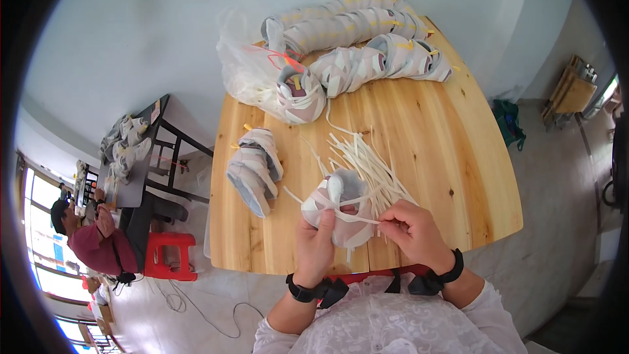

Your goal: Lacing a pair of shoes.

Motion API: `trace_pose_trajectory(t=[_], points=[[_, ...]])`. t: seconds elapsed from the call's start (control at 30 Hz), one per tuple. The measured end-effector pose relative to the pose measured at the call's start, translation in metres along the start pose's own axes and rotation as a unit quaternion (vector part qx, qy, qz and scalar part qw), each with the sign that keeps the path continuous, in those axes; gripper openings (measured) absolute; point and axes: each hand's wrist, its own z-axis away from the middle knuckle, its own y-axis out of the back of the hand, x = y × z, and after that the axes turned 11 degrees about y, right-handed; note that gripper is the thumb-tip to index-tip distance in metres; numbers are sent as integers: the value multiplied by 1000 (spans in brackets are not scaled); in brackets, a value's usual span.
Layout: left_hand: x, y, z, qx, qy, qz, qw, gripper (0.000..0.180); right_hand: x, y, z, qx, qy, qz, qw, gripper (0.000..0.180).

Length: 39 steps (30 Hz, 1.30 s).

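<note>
My left hand [316,244] grips a pale pink and grey shoe upper [338,202] at the near edge of the wooden table [452,157]. Its thumb presses on the upper's front. My right hand [411,231] pinches the end of a cream lace [359,219] that runs across the upper toward the left hand. Just behind the upper lies a loose bundle of cream laces [367,160].
Two finished uppers [254,169] lie at the table's left. Long rows of stacked uppers [367,39] and a clear plastic bag [249,69] fill the far edge. To the left, a seated person [92,239] works at a dark table [134,157] beside a red stool [171,255].
</note>
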Motion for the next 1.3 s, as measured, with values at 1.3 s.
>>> trace_pose_trajectory(t=[1.3], points=[[-5, -12, 17, -69, 51, -56, 995, 43, 6, -30, 7, 79, -67, -134, 986, 54]])
